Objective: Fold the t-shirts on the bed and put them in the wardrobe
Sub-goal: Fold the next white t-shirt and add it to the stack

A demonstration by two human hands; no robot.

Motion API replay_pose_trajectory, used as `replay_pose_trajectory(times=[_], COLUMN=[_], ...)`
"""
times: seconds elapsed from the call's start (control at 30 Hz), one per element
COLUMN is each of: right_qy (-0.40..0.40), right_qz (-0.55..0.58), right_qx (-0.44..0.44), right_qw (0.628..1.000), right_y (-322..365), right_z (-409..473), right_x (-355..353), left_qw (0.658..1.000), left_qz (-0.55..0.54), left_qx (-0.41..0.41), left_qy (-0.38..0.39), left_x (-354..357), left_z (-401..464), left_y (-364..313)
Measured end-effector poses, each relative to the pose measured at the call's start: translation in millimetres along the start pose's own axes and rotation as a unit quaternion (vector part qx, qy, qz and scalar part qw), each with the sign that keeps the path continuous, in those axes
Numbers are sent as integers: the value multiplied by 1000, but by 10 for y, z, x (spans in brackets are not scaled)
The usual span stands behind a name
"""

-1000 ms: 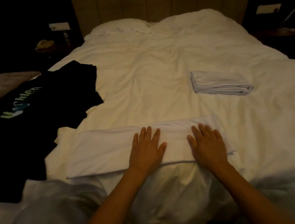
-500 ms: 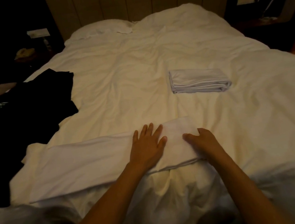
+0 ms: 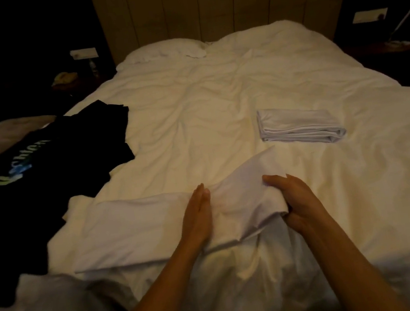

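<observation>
Right hand (image 3: 294,200) fingers grip the white t-shirt (image 3: 135,228) end, lifted; left hand (image 3: 198,217) presses it, fingers straight.

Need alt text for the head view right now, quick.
Right hand lifts the right end of a white t-shirt on the bed; left hand presses its middle. A folded white shirt lies beyond, a black t-shirt at left.

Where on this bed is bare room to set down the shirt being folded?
Free: the duvet between the black t-shirt and the folded white t-shirt, up to the pillow. Crowded: the left side and the near edge, where both hands work.
</observation>
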State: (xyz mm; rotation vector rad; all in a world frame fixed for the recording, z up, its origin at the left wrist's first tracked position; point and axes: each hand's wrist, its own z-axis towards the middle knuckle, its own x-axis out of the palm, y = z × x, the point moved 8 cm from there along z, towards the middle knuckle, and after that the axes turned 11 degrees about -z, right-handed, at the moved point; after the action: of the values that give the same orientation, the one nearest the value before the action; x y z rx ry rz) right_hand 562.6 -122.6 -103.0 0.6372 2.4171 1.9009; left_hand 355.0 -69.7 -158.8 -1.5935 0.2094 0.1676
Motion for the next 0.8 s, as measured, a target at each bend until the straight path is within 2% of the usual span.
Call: replay_pose_trajectory(times=[0.3,0.47,0.6,0.8], right_qy=[5,36,51,91], right_qz=[-90,-158,-232,-390], right_qx=[-70,-73,-71,-118], right_qw=[993,984,969,908], right_y=[345,432,400,161], right_z=[-198,-240,-254,-348], right_x=[906,1509,1937,2525], left_qw=[989,946,907,909], left_qz=[-140,-301,-407,-392], left_qx=[-23,-99,-111,-75], left_qy=[39,71,-5,-121], left_x=[-45,-235,-766,-1780], left_z=[-130,-176,-73,-179], left_y=[-110,-226,-253,22])
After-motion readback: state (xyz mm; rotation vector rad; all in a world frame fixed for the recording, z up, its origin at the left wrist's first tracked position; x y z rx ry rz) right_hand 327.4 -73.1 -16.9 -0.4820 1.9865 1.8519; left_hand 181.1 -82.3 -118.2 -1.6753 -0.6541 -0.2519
